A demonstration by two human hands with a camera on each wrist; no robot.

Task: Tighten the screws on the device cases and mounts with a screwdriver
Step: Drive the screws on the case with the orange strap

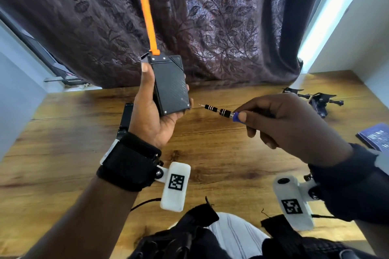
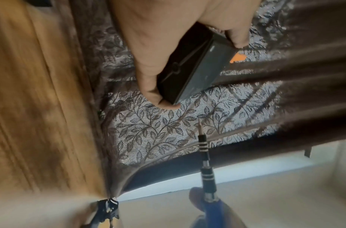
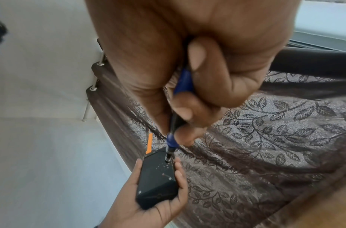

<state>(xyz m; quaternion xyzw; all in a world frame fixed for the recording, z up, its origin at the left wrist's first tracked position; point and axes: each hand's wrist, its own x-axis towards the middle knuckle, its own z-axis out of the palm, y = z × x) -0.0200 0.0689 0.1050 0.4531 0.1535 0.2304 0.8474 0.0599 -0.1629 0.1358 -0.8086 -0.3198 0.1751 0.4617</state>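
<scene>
With left hand (image 1: 151,111) gripping the black case (image 1: 171,84) and right hand (image 1: 294,124) pinching the screwdriver (image 1: 219,110) — seat tip squarely in corner screw (image 1: 165,112), then turn gently.

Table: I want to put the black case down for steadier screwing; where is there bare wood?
Bare wooden table lies between left hand and right hand, beneath the black case. The far right is crowded: black mounts, blue booklet.
</scene>
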